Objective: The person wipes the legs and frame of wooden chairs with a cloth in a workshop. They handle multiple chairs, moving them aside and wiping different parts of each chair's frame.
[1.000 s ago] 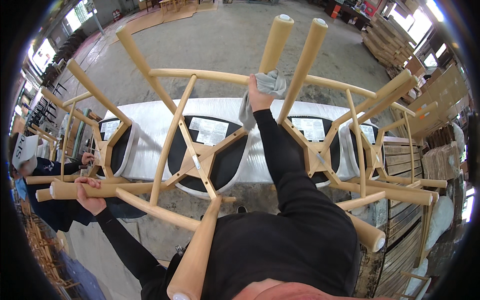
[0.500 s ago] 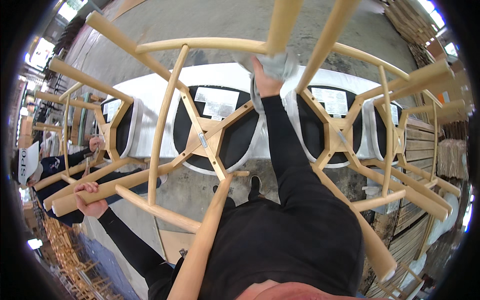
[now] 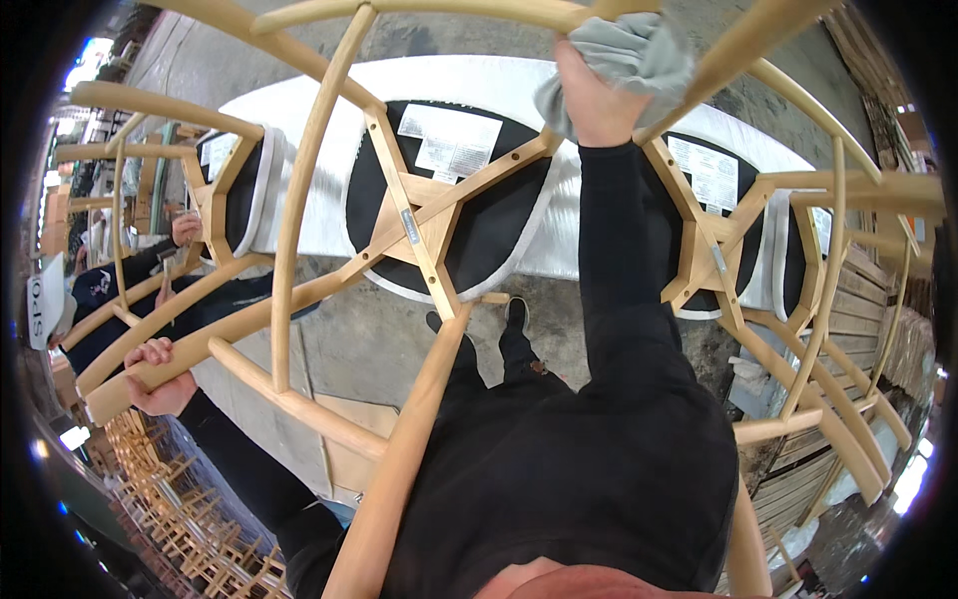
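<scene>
Chair in hand: in the head view I had an upturned wooden chair [image 3: 411,205], seat down on a long surface wrapped in shiny film [image 3: 317,170], its legs splayed upward and outward.
Seat underside: black panel [image 3: 499,228], pale rim, white paper label [image 3: 454,142], crossed wooden brace over the middle.
Near-left leg: I found the left hand [image 3: 162,379] at the outer end of this round wooden leg [image 3: 235,332], fingers curled over it and closed.
Grey cloth: the right hand [image 3: 604,110] gripped a bunched grey cloth [image 3: 639,58] against the chair's far-right leg, near the curved stretcher rail [image 3: 429,10]; I saw the thumb lying along the cloth, but cannot tell how the other fingers sat, as the cloth hid them.
Chair to the right: another upturned chair [image 3: 714,250], same pattern, just beside the right forearm.
Chair to the left: a further upturned chair [image 3: 215,190]; a co-worker's hand [image 3: 187,230] was near its brace.
Lower left: I logged many wooden frames [image 3: 190,519] crowded together.
Floor: grey concrete [image 3: 389,329], with dark shoes [image 3: 516,314].
</scene>
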The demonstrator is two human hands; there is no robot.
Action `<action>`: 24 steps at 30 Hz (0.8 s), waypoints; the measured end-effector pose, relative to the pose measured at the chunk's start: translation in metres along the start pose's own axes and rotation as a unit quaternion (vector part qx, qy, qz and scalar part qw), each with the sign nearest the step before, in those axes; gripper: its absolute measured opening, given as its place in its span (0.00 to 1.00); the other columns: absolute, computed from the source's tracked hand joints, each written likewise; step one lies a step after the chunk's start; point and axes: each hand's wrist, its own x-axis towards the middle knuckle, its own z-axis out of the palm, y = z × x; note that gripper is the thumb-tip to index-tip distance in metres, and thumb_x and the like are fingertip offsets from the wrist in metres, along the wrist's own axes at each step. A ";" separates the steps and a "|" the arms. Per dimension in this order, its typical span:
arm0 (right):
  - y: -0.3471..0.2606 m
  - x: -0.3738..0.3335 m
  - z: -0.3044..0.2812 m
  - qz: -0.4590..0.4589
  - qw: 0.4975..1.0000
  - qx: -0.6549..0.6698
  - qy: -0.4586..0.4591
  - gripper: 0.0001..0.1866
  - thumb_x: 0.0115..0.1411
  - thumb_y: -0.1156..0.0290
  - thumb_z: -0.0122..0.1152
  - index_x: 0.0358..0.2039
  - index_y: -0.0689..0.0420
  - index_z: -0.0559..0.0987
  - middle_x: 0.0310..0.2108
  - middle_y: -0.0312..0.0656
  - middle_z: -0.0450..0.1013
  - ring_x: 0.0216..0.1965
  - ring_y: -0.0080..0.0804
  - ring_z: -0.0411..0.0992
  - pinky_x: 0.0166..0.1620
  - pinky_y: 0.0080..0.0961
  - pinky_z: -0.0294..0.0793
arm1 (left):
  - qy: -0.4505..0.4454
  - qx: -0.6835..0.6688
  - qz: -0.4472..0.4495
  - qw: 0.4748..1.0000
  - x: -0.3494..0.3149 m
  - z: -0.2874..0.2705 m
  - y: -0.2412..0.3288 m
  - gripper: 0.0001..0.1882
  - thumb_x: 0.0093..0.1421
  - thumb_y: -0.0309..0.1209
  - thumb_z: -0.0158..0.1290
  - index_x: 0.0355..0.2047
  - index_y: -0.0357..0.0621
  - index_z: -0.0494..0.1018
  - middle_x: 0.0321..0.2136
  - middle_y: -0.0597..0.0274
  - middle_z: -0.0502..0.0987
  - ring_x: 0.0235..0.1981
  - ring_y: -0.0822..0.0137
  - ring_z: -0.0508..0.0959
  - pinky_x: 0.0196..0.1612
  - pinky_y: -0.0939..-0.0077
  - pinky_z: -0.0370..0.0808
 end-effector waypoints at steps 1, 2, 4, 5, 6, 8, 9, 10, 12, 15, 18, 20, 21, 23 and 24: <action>-0.003 -0.004 0.010 0.062 0.989 0.118 0.059 0.22 0.55 0.59 0.67 0.45 0.57 0.77 0.44 0.49 0.75 0.45 0.45 0.74 0.53 0.42 0.70 | 0.002 0.005 -0.003 1.000 -0.005 -0.005 0.004 0.25 0.61 0.51 0.44 0.39 0.40 0.73 0.24 0.61 0.67 0.28 0.66 0.68 0.40 0.66 0.64; 0.007 -0.038 0.021 0.102 0.993 0.031 0.059 0.25 0.54 0.57 0.67 0.47 0.60 0.75 0.45 0.50 0.74 0.48 0.47 0.73 0.55 0.43 0.68 | -0.034 -0.018 -0.004 0.999 0.000 -0.002 0.002 0.25 0.61 0.51 0.44 0.39 0.39 0.74 0.25 0.62 0.67 0.28 0.66 0.67 0.41 0.67 0.64; 0.037 -0.099 0.040 0.105 0.974 -0.193 0.051 0.30 0.54 0.54 0.66 0.50 0.63 0.72 0.46 0.51 0.73 0.53 0.50 0.69 0.59 0.46 0.64 | -0.041 -0.028 -0.019 0.999 0.010 0.002 0.005 0.26 0.61 0.52 0.44 0.40 0.39 0.74 0.25 0.61 0.68 0.28 0.66 0.66 0.41 0.68 0.63; 0.050 -0.130 0.040 0.088 0.945 -0.311 -0.047 0.36 0.56 0.51 0.64 0.55 0.64 0.68 0.49 0.53 0.72 0.57 0.53 0.66 0.63 0.45 0.60 | -0.042 -0.026 -0.011 0.999 0.014 0.005 0.003 0.27 0.60 0.52 0.44 0.41 0.39 0.74 0.26 0.61 0.68 0.28 0.66 0.66 0.40 0.67 0.63; 0.066 -0.155 0.039 0.115 0.955 -0.266 -0.060 0.37 0.55 0.50 0.64 0.57 0.63 0.67 0.51 0.56 0.70 0.58 0.56 0.64 0.63 0.45 0.59 | -0.048 -0.036 -0.007 0.998 0.019 0.008 -0.002 0.27 0.60 0.52 0.44 0.41 0.39 0.74 0.26 0.61 0.69 0.28 0.66 0.66 0.41 0.66 0.63; 0.066 -0.179 0.036 0.225 0.959 -0.140 -0.104 0.34 0.56 0.53 0.64 0.57 0.61 0.69 0.54 0.55 0.69 0.59 0.50 0.64 0.62 0.43 0.60 | -0.034 -0.044 -0.011 0.998 0.016 0.008 -0.003 0.26 0.59 0.51 0.45 0.41 0.39 0.74 0.26 0.60 0.69 0.28 0.66 0.67 0.42 0.64 0.64; 0.060 -0.178 0.036 0.238 0.953 -0.137 -0.132 0.31 0.55 0.54 0.65 0.55 0.60 0.71 0.54 0.53 0.71 0.57 0.47 0.67 0.60 0.41 0.64 | -0.023 -0.035 -0.010 0.999 0.012 0.007 -0.002 0.26 0.59 0.51 0.45 0.40 0.39 0.74 0.26 0.60 0.69 0.28 0.65 0.67 0.42 0.64 0.64; 0.058 -0.176 0.024 0.303 0.925 -0.119 -0.197 0.29 0.56 0.56 0.64 0.53 0.59 0.72 0.52 0.51 0.72 0.55 0.45 0.69 0.58 0.39 0.66 | -0.015 -0.028 -0.004 0.999 0.010 0.008 -0.003 0.25 0.59 0.51 0.45 0.40 0.39 0.74 0.26 0.60 0.69 0.28 0.65 0.67 0.41 0.64 0.64; 0.031 -0.155 -0.006 0.414 0.844 -0.076 -0.334 0.24 0.56 0.58 0.64 0.50 0.58 0.75 0.49 0.47 0.75 0.51 0.41 0.74 0.54 0.35 0.71 | 0.032 0.005 0.005 0.999 -0.007 0.005 0.002 0.25 0.59 0.51 0.46 0.38 0.40 0.74 0.26 0.60 0.69 0.27 0.65 0.68 0.39 0.64 0.65; -0.021 -0.160 -0.014 0.231 0.960 0.054 -0.151 0.17 0.51 0.67 0.65 0.43 0.54 0.81 0.38 0.42 0.78 0.41 0.43 0.77 0.47 0.33 0.74 | 0.038 0.000 0.012 0.999 -0.005 0.016 0.001 0.25 0.58 0.51 0.46 0.38 0.40 0.74 0.25 0.60 0.68 0.26 0.65 0.68 0.39 0.64 0.65; -0.020 -0.170 0.020 0.112 0.962 0.005 -0.251 0.29 0.51 0.60 0.64 0.51 0.62 0.75 0.49 0.50 0.72 0.53 0.48 0.70 0.63 0.47 0.57 | 0.013 -0.004 0.007 1.000 0.004 0.025 -0.006 0.25 0.59 0.52 0.46 0.38 0.40 0.73 0.24 0.60 0.69 0.26 0.64 0.68 0.38 0.64 0.65; -0.048 -0.192 0.052 0.071 0.903 -0.154 -0.395 0.38 0.56 0.49 0.58 0.56 0.69 0.69 0.57 0.56 0.67 0.59 0.52 0.64 0.68 0.50 0.47 | 0.007 0.008 0.012 1.000 0.003 0.032 0.002 0.25 0.60 0.52 0.46 0.38 0.41 0.73 0.25 0.60 0.69 0.27 0.64 0.69 0.38 0.64 0.66; -0.074 -0.201 0.062 0.020 0.852 -0.213 -0.478 0.43 0.58 0.43 0.54 0.58 0.72 0.65 0.60 0.58 0.64 0.61 0.54 0.62 0.69 0.50 0.45 | 0.009 0.013 0.013 1.000 0.001 0.031 0.005 0.25 0.60 0.52 0.46 0.38 0.41 0.73 0.25 0.60 0.70 0.27 0.64 0.69 0.39 0.64 0.66; -0.108 -0.238 0.076 -0.026 0.903 -0.042 -0.426 0.45 0.60 0.39 0.50 0.59 0.72 0.65 0.64 0.57 0.59 0.64 0.55 0.57 0.69 0.49 0.45 | 0.000 0.005 0.011 1.000 0.006 0.037 0.000 0.24 0.60 0.52 0.46 0.38 0.41 0.73 0.25 0.60 0.70 0.27 0.64 0.69 0.39 0.64 0.66; -0.138 -0.248 0.070 -0.045 0.875 0.015 -0.483 0.44 0.59 0.42 0.52 0.59 0.71 0.65 0.63 0.56 0.61 0.63 0.54 0.59 0.68 0.47 0.49 | 0.011 0.017 0.008 1.000 -0.006 0.034 0.009 0.24 0.60 0.52 0.46 0.38 0.41 0.73 0.25 0.60 0.70 0.27 0.64 0.69 0.39 0.64 0.66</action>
